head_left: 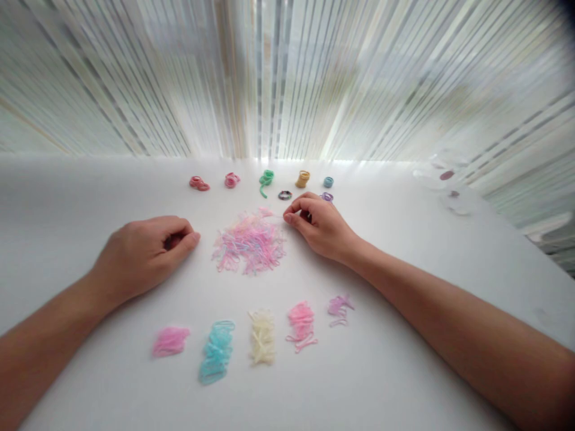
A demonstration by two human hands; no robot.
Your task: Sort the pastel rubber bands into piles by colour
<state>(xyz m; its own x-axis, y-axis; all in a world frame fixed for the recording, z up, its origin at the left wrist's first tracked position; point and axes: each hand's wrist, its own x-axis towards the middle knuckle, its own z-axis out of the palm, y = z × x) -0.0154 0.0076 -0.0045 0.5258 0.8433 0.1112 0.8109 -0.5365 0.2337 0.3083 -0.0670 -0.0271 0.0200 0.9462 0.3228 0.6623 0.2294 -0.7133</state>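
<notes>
A loose heap of small mixed pastel rubber bands (pixel 251 242) lies on the white table between my hands. My right hand (pixel 321 224) is at the heap's upper right edge, thumb and forefinger pinched together. A thin pale strand, apparently one rubber band (pixel 278 215), runs from those fingertips toward the heap. To the left of the heap, my left hand (pixel 148 251) rests closed on the table, its thumb against the curled forefinger; whatever may be inside is hidden. Sorted bands lie nearer me: a pink-violet bunch (pixel 171 341), turquoise (pixel 217 352), cream (pixel 262 337), pink (pixel 301 323) and lilac (pixel 340 309).
Along the back stand coiled bands in red (pixel 199 183), pink (pixel 232 179), green (pixel 266 178), yellow (pixel 302 178) and blue (pixel 328 181). A dark multicoloured ring (pixel 284 195) and a purple coil (pixel 327 196) sit before them. Clear plastic items (pixel 456 194) lie at right; a striped curtain (pixel 278 78) hangs behind.
</notes>
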